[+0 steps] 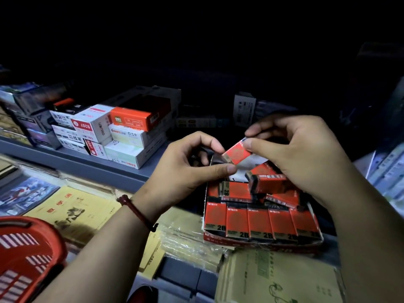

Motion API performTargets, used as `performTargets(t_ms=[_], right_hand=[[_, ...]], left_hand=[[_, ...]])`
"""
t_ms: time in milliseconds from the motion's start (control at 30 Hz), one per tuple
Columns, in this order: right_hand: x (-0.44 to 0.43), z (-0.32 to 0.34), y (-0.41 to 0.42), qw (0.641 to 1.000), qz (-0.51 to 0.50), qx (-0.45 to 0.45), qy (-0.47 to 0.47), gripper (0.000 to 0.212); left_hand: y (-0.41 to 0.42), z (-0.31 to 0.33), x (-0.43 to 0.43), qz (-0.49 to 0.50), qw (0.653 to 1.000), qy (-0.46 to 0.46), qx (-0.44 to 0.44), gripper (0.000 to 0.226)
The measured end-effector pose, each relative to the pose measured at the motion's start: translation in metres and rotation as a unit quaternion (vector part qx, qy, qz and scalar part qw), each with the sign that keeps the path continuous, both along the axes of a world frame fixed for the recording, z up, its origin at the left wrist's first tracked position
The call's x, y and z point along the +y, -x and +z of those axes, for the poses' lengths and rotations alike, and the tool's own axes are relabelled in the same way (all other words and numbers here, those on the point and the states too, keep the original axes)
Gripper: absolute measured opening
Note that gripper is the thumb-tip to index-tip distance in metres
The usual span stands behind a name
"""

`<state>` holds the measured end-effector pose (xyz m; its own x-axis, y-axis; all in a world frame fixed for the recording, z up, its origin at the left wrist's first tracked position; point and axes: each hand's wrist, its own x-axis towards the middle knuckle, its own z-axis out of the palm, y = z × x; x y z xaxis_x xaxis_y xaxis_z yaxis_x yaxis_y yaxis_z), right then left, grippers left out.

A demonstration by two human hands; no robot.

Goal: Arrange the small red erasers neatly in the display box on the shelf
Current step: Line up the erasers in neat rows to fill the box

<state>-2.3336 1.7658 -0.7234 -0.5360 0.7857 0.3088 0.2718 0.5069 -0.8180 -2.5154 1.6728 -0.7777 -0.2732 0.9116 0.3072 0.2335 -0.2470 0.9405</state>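
Note:
A red display box [251,242] sits on the shelf edge at centre right. Its front row holds several red 2B erasers [258,221] standing side by side. Behind them, other erasers [269,182] lie tilted and jumbled. Both hands hold one small red eraser [237,153] above the back of the box. My left hand [188,167] pinches its lower left end between thumb and forefinger. My right hand [299,149] pinches its upper right end. A red string bracelet circles my left wrist.
Stacked white and orange stationery boxes [122,132] stand on the grey shelf at the left. A red shopping basket [28,259] sits at the lower left. Yellow notebooks [74,206] and wrapped paper packs [273,278] lie below the box. The upper area is dark.

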Motion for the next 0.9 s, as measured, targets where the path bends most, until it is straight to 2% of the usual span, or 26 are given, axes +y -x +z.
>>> performTargets(t_ms=[100, 233, 467, 500, 633, 800, 900], right_hand=[[0.003, -0.003, 0.001, 1.000, -0.014, -0.025, 0.010, 0.007], [0.005, -0.004, 0.001, 0.997, -0.001, -0.076, 0.004, 0.010], [0.002, 0.001, 0.000, 0.987, 0.005, -0.161, 0.025, 0.017], [0.001, 0.001, -0.001, 0.984, 0.014, -0.175, 0.031, 0.019], [0.000, 0.001, -0.001, 0.976, 0.026, -0.217, 0.026, 0.056], [-0.003, 0.001, 0.000, 0.977, -0.003, -0.213, -0.009, 0.063], [-0.005, 0.002, 0.001, 0.970, -0.007, -0.240, -0.035, 0.068]], left_hand=[[0.006, -0.001, -0.001, 0.014, 0.999, 0.021, 0.020, 0.034], [0.005, 0.001, 0.002, 0.027, 0.999, 0.043, -0.002, 0.034], [0.004, -0.006, 0.005, 0.065, 0.996, 0.041, 0.045, 0.017], [0.005, -0.006, 0.005, 0.066, 0.996, 0.039, 0.049, 0.016], [0.004, -0.006, 0.005, 0.066, 0.995, 0.039, 0.060, 0.013], [0.004, -0.006, 0.005, 0.074, 0.994, 0.040, 0.067, 0.011], [0.003, -0.006, 0.004, 0.081, 0.992, 0.037, 0.086, 0.010]])
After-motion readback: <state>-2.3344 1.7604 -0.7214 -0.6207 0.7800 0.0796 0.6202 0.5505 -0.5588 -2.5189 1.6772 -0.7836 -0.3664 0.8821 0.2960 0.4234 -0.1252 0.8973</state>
